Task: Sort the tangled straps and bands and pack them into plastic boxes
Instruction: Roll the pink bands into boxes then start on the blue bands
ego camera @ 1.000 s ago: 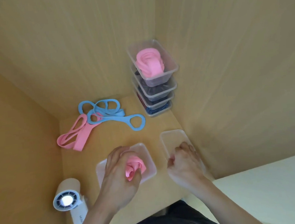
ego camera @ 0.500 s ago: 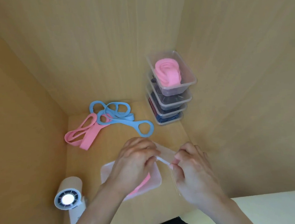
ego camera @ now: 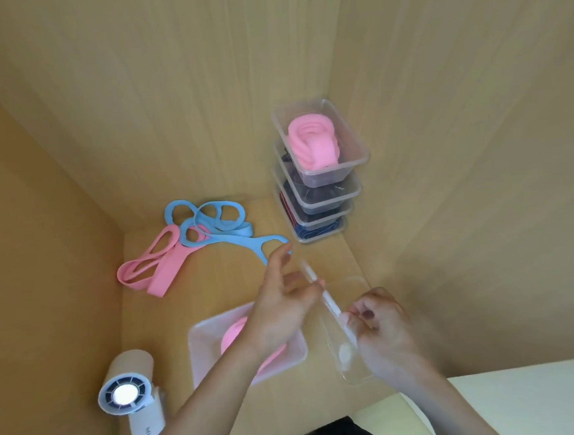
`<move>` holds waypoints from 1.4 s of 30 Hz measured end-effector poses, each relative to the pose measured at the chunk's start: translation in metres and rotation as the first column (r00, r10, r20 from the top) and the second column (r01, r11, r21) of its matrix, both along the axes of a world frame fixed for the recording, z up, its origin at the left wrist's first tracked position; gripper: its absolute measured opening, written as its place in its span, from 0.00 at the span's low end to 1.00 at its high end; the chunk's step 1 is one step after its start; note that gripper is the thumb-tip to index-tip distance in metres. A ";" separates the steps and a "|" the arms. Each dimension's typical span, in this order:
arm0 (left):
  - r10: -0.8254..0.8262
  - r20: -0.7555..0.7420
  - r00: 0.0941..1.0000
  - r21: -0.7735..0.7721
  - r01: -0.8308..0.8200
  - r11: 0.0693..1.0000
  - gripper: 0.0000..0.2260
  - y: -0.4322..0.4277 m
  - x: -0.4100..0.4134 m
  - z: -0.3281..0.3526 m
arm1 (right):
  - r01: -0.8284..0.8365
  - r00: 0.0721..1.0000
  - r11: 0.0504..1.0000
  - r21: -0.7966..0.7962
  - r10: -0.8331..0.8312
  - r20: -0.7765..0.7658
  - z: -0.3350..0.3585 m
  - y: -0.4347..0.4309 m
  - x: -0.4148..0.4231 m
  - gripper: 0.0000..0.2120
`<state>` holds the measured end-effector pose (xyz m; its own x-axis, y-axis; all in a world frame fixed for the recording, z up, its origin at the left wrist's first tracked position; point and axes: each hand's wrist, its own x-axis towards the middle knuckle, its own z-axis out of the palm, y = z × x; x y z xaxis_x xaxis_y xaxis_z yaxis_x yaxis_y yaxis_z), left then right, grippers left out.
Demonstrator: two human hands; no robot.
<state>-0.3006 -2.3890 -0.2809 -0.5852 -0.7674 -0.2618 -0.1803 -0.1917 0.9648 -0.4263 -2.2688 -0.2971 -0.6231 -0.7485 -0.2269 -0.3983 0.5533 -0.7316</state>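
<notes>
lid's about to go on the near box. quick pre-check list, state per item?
1. The rolled pink band sits in the near box: ok.
2. The clear lid is held: ok, left hand and right hand both pinch its rim.
3. Lid over the box: not ok, it is tilted, off to the box's right.
4. Band below the rim: cannot tell, the left arm covers it.
5. Box mouth free: not ok, the left forearm crosses it.
6. The blue straps and loose pink band lie apart from the box: ok.

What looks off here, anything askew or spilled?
The corner stack of boxes sits staggered, each box offset from the one below. Blue straps and a pink band lie tangled beside it. Nothing spilled or damaged.
</notes>
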 end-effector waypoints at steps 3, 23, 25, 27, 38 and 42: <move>0.011 -0.114 0.993 0.217 0.014 0.976 0.32 0.007 -0.009 0.007 | 0.035 0.997 0.997 -0.065 -0.031 0.067 0.003 0.001 0.002 0.13; -0.036 0.070 0.997 -0.039 0.039 0.998 0.26 0.000 -0.010 -0.017 | 0.000 0.998 0.995 -0.104 0.007 0.067 0.014 0.004 -0.007 0.10; -0.060 0.179 0.982 -0.192 0.094 0.977 0.30 -0.003 -0.008 -0.019 | -0.056 0.998 0.992 -0.111 0.054 -0.023 0.015 0.006 -0.005 0.11; -0.004 0.230 0.973 -0.352 0.087 0.932 0.36 -0.006 -0.003 -0.019 | -0.103 0.992 0.988 -0.113 0.093 -0.087 0.016 0.007 -0.002 0.12; 0.041 0.211 0.977 -0.842 0.160 0.515 0.11 -0.023 0.048 0.012 | -0.247 0.968 0.932 -0.266 0.224 -0.115 0.029 0.008 -0.003 0.12; 0.077 0.179 0.981 -0.720 0.077 0.690 0.11 -0.017 0.072 0.016 | -0.308 0.951 0.861 -0.405 0.292 -0.103 0.049 -0.002 -0.004 0.06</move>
<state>-0.2288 -2.4057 -0.2651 -0.5866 -0.7629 0.2718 -0.3640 0.5482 0.7530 -0.4303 -2.2709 -0.2485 -0.3551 -0.9207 0.1616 -0.5279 0.0548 -0.8476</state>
